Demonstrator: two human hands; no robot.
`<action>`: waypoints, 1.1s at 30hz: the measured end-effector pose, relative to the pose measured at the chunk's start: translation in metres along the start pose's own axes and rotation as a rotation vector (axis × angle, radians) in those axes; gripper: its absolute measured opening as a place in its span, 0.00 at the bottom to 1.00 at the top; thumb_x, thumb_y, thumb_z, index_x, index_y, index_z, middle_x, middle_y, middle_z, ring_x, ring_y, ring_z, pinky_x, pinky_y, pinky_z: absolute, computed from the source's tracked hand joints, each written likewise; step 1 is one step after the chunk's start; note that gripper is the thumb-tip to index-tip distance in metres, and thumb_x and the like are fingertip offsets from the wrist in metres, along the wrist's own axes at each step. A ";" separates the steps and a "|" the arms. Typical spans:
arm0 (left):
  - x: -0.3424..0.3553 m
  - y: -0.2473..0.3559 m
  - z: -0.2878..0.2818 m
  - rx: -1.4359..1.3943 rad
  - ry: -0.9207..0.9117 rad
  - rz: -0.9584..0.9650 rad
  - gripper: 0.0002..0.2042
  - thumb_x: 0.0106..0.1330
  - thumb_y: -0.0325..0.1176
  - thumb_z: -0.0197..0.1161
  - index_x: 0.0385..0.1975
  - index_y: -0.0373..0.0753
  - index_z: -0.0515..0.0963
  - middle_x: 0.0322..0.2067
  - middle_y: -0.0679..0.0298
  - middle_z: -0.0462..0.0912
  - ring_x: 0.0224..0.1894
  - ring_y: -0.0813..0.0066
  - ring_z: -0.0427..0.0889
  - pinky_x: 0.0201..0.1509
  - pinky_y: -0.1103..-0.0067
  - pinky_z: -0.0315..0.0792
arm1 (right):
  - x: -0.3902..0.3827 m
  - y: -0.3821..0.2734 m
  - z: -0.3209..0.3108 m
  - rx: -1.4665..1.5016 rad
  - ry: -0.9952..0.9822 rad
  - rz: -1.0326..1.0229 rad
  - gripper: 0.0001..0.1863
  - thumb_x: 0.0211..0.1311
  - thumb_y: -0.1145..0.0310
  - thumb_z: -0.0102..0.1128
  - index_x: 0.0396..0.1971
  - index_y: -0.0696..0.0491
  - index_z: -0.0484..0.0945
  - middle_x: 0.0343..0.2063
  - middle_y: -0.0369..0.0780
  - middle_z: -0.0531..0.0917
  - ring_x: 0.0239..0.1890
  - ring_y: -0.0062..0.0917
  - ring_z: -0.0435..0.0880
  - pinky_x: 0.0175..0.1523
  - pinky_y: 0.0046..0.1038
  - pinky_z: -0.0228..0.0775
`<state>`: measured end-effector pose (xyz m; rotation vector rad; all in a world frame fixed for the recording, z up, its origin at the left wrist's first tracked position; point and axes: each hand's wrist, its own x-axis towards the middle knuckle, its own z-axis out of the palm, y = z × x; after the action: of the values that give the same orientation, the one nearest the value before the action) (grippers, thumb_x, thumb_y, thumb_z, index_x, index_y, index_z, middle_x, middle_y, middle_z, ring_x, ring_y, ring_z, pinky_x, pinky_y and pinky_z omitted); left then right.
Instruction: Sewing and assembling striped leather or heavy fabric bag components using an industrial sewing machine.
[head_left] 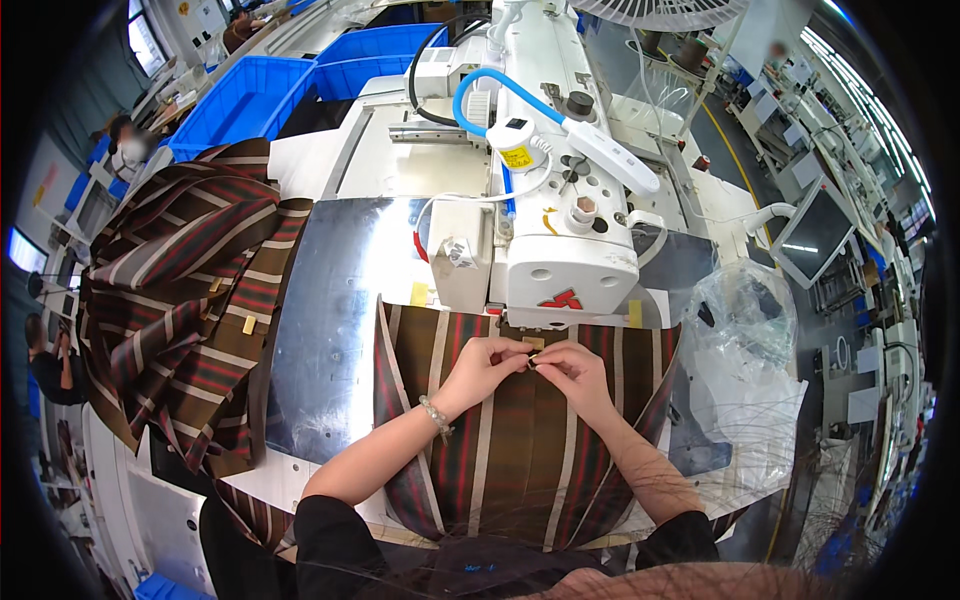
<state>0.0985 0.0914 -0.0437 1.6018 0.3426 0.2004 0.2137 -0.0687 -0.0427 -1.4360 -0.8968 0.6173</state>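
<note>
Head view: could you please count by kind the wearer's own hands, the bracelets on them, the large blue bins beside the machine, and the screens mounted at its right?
Wearer's hands: 2
Bracelet: 1
Large blue bins: 2
Screen: 1
Total: 6

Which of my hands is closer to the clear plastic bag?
Right. Your right hand is over the striped fabric, to the left of the clear plastic bag; your left hand is farther left, on the other side of the right hand.
</note>
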 end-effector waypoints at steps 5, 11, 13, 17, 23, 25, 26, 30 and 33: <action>0.003 -0.006 0.007 0.000 0.067 0.021 0.10 0.62 0.25 0.63 0.41 0.31 0.82 0.29 0.59 0.84 0.30 0.80 0.78 0.36 0.83 0.73 | -0.005 0.004 0.000 0.002 0.019 0.046 0.08 0.55 0.82 0.63 0.36 0.60 0.82 0.40 0.39 0.76 0.41 0.20 0.79 0.45 0.19 0.74; 0.002 -0.001 0.004 0.108 0.063 0.117 0.11 0.61 0.23 0.61 0.44 0.31 0.80 0.39 0.57 0.82 0.37 0.73 0.80 0.44 0.80 0.73 | 0.001 -0.010 0.002 -0.461 -0.012 -0.256 0.13 0.51 0.80 0.67 0.39 0.57 0.83 0.43 0.40 0.78 0.42 0.25 0.81 0.45 0.22 0.75; 0.004 -0.001 0.005 0.097 0.029 0.118 0.14 0.61 0.21 0.59 0.47 0.32 0.79 0.44 0.56 0.79 0.42 0.69 0.80 0.49 0.78 0.73 | 0.003 -0.004 0.003 -0.455 0.000 -0.247 0.12 0.51 0.79 0.67 0.38 0.58 0.83 0.43 0.40 0.79 0.42 0.27 0.82 0.45 0.23 0.75; 0.007 -0.002 0.002 0.147 -0.017 0.174 0.18 0.60 0.18 0.58 0.51 0.33 0.76 0.48 0.56 0.77 0.51 0.66 0.77 0.58 0.77 0.69 | 0.009 0.005 0.001 -0.536 0.004 -0.294 0.09 0.52 0.78 0.66 0.35 0.59 0.81 0.40 0.41 0.81 0.41 0.31 0.83 0.44 0.26 0.76; -0.004 0.011 -0.008 0.663 -0.032 0.267 0.22 0.58 0.24 0.60 0.55 0.36 0.73 0.50 0.55 0.73 0.53 0.59 0.70 0.58 0.68 0.62 | 0.021 0.009 -0.005 -0.552 0.071 -0.338 0.05 0.54 0.78 0.63 0.31 0.59 0.79 0.35 0.42 0.82 0.34 0.34 0.82 0.38 0.28 0.75; -0.005 0.008 -0.013 0.842 -0.034 0.288 0.22 0.57 0.26 0.61 0.55 0.39 0.73 0.51 0.56 0.71 0.56 0.59 0.66 0.59 0.67 0.59 | 0.021 0.011 -0.005 -0.554 0.070 -0.303 0.05 0.53 0.78 0.64 0.31 0.59 0.78 0.34 0.42 0.82 0.34 0.34 0.82 0.38 0.28 0.75; -0.005 0.007 -0.015 0.842 -0.034 0.289 0.22 0.57 0.26 0.61 0.55 0.39 0.73 0.51 0.56 0.71 0.56 0.59 0.66 0.59 0.67 0.59 | 0.021 0.011 -0.004 -0.543 0.086 -0.297 0.05 0.53 0.78 0.63 0.30 0.59 0.78 0.33 0.41 0.82 0.34 0.34 0.82 0.39 0.29 0.75; -0.003 0.009 -0.019 0.975 -0.020 0.332 0.21 0.58 0.29 0.62 0.53 0.41 0.74 0.50 0.54 0.70 0.55 0.57 0.67 0.58 0.67 0.60 | 0.024 0.010 -0.005 -0.599 0.109 -0.360 0.04 0.53 0.77 0.64 0.30 0.57 0.79 0.31 0.40 0.83 0.35 0.34 0.81 0.43 0.32 0.73; 0.000 0.006 -0.020 1.001 -0.004 0.379 0.20 0.58 0.30 0.62 0.53 0.42 0.74 0.49 0.54 0.70 0.54 0.57 0.67 0.58 0.67 0.60 | 0.026 0.013 -0.005 -0.608 0.127 -0.369 0.04 0.52 0.76 0.64 0.29 0.56 0.79 0.30 0.39 0.83 0.35 0.34 0.80 0.47 0.32 0.70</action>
<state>0.0923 0.1097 -0.0365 2.6574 0.1204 0.3447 0.2337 -0.0491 -0.0508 -1.7551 -1.2734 -0.0383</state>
